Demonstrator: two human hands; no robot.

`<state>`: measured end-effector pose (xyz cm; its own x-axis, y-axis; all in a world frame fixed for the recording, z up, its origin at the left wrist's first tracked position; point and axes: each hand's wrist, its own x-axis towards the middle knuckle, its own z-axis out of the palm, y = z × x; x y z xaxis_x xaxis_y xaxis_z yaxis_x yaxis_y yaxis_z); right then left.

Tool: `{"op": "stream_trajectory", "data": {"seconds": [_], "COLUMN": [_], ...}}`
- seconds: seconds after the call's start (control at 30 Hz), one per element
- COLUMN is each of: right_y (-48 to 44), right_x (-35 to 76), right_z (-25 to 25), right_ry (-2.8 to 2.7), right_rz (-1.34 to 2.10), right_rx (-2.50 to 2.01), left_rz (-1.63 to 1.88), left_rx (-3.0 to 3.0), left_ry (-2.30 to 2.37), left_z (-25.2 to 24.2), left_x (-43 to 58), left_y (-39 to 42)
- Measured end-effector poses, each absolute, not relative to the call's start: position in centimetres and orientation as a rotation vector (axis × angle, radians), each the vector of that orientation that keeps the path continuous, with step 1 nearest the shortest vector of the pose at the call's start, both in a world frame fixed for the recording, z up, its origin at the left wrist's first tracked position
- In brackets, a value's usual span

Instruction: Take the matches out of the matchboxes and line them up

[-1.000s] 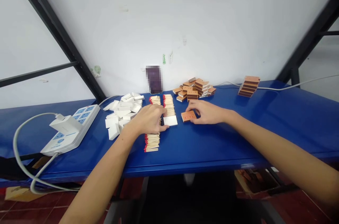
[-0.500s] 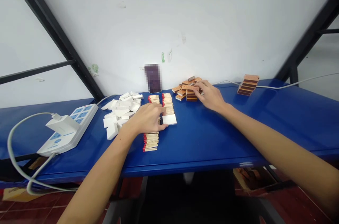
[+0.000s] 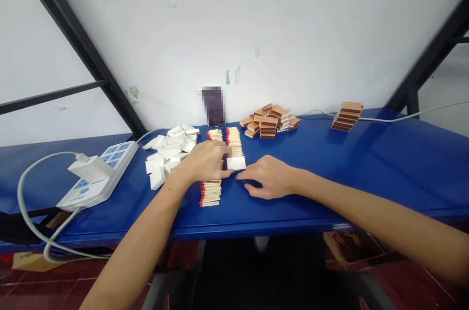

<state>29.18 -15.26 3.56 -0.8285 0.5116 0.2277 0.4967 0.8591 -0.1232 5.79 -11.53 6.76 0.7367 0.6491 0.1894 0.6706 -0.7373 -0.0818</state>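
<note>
My left hand lies curled over a row of red-tipped matches on the blue table, its fingertips touching a small white matchbox tray. A second row of matches runs just behind the tray. My right hand rests on the table right of the tray, fingers loosely bent, thumb near the tray's edge; nothing shows in it. A heap of white trays lies left of my left hand.
A pile of orange matchbox sleeves sits at the back by the wall, and a small leaning stack of them farther right. A white power strip with a plugged adapter and cable sits at the left. A dark blurred object stands against the wall.
My right hand put an orange sleeve onto the back pile, then came back to the table beside the white tray. My left hand has stayed on the matches.
</note>
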Motion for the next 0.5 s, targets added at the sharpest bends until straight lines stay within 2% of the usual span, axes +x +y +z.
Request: {"op": "stream_trajectory", "data": {"seconds": [0.2,0.5], "right_y": [-14.91,-14.69], "right_x": [29.33,29.60], "right_z": [3.50,3.91], "right_ry": [-2.833,-2.831], "right_rz": [0.044,0.169], "right_rx": [-0.881,-0.928], "left_rz": [-0.227,-0.305], "left_rx": [-2.787,-2.767], "left_ry": [-1.065,-1.077], "left_z": [7.04,6.99], "left_x": [5.84,5.77], "left_y": [-11.58,-11.65]}}
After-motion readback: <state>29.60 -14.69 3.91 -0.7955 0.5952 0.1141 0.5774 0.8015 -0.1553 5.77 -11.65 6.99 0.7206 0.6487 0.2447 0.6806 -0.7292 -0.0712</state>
